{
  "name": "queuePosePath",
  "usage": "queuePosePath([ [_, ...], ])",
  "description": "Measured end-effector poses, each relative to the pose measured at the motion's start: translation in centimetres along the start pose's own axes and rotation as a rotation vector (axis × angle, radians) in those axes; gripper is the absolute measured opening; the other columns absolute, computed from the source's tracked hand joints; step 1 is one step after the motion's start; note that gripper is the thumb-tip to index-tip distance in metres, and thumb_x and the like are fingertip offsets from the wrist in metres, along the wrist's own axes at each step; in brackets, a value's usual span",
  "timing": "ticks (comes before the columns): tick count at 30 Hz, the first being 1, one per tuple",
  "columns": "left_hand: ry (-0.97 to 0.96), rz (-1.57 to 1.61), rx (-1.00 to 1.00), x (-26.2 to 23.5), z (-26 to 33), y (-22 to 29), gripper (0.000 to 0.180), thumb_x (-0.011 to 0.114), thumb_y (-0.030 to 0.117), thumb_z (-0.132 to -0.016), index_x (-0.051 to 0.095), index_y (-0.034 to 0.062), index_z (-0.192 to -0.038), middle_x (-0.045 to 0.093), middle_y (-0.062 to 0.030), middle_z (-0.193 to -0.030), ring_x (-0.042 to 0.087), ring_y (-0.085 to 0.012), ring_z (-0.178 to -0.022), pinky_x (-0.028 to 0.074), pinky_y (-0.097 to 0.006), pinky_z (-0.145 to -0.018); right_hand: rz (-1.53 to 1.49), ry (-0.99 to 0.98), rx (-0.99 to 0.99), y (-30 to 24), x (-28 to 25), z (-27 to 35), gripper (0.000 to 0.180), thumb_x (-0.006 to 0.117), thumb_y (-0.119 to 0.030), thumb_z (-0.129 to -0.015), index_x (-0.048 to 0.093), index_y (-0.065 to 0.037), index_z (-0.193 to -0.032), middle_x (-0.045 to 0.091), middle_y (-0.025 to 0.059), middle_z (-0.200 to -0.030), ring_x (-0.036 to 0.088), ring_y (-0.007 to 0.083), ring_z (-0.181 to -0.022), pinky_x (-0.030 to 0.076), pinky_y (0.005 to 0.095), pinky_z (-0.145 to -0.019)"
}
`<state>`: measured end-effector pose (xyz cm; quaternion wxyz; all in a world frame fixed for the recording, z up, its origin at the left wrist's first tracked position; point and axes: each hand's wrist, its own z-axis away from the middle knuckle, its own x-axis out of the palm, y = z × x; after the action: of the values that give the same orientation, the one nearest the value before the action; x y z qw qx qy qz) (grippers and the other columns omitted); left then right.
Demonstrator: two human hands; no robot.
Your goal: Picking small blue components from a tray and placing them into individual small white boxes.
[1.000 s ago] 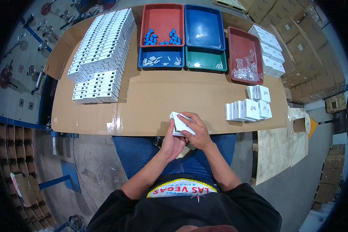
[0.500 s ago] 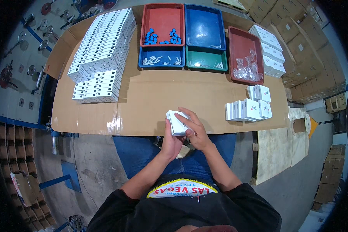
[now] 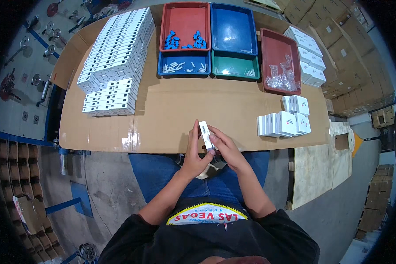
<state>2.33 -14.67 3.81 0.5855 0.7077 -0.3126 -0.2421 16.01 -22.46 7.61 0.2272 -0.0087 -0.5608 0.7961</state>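
Between my two hands, just over the table's near edge, stands a small white box [image 3: 205, 133] turned so that a narrow printed side faces up. My left hand [image 3: 193, 154] grips it from the left, fingers along its side and thumb near its near end. From the right, my right hand [image 3: 227, 151] holds the opposite side, with the thumb close to the near end. The box's broad faces are mostly hidden by my fingers.
Stacked white boxes [image 3: 114, 57] fill the table's left. Along the back are a red tray [image 3: 185, 22] with blue pieces, a blue tray [image 3: 185, 74] with white pieces, an empty-looking blue tray [image 3: 233, 28], a green tray [image 3: 233, 70] and a red tray [image 3: 279, 48] with clear bags. More white boxes [image 3: 286, 124] stand right.
The white box has been turned from its broad face up to its narrow side up. My right hand's fingers have moved off its top to its right side.
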Motion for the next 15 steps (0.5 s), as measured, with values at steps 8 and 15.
queuePosePath([
  [8, 0.132, -0.161, 0.15, 0.6, -0.5, -0.6, 0.105, 0.041, 0.074, -0.096, 0.017, -0.0073, -0.158, 0.037, -0.0258, -0.142, 0.043, -0.0356, -0.132, 0.035, -0.044, -0.112, 0.021, -0.008, -0.103, 1.5, 1.9, -0.3, 0.056, 0.053, -0.017, -0.104, 0.038, -0.001, -0.155, 0.057, 0.0111, -0.136, 0.055, 0.0162, -0.122, 0.044, 0.0307, -0.104],
  [15, 0.318, -0.11, 0.19, 0.7, -0.5, -1.9, 0.109, 0.033, 0.082, -0.093, 0.035, -0.0103, -0.15, 0.042, -0.024, -0.138, 0.047, -0.033, -0.127, 0.038, -0.042, -0.108, 0.104, 0.042, -0.233, 2.7, 4.2, -1.1, 0.063, 0.063, -0.018, -0.102, 0.035, -0.002, -0.156, 0.056, 0.0128, -0.137, 0.057, 0.0212, -0.124, 0.049, 0.0353, -0.102],
])
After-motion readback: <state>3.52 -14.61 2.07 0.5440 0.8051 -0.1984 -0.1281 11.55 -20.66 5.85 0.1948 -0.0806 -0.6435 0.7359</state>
